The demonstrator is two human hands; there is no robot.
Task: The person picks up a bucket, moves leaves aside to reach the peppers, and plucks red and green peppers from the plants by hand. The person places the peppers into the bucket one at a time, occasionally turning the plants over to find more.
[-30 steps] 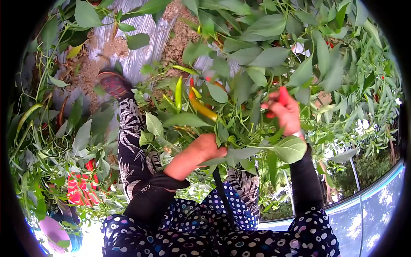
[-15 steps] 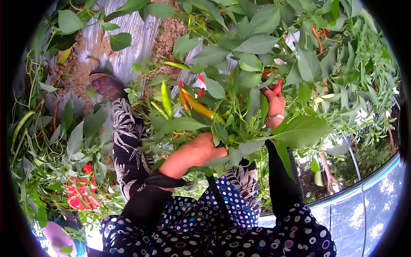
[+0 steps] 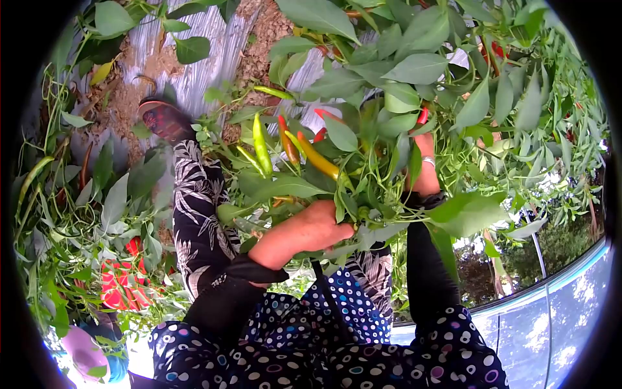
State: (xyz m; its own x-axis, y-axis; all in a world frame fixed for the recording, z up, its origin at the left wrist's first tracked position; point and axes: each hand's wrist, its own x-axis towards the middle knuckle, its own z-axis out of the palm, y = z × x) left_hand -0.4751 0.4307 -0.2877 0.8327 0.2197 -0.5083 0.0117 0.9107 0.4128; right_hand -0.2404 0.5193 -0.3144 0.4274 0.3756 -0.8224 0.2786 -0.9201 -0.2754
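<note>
My left hand (image 3: pixel 314 227) is closed around a leafy branch of a chili plant (image 3: pixel 275 188), its fingertips partly hidden by leaves. Above that hand hang a yellow-orange chili pepper (image 3: pixel 317 157), an orange-red chili (image 3: pixel 288 141) and a light green chili (image 3: pixel 262 146). To the right, my right hand (image 3: pixel 424 159) reaches up into the foliage, a pale band around its wrist. A red chili pepper (image 3: pixel 423 116) shows at its fingertips, which leaves largely cover; the hand appears closed on it.
Dense chili plants (image 3: pixel 518 110) fill the right side. Silvery plastic mulch (image 3: pixel 194 71) and bare soil (image 3: pixel 271 39) lie at upper left, near a shoe (image 3: pixel 165 121). Bright red shapes (image 3: pixel 123 285) show among leaves at lower left. A bluish sheet (image 3: pixel 570 324) curves at lower right.
My right hand has pushed farther up into the leaves, the red chili moving up with it. My left hand stays on the branch. The view has shifted slightly.
</note>
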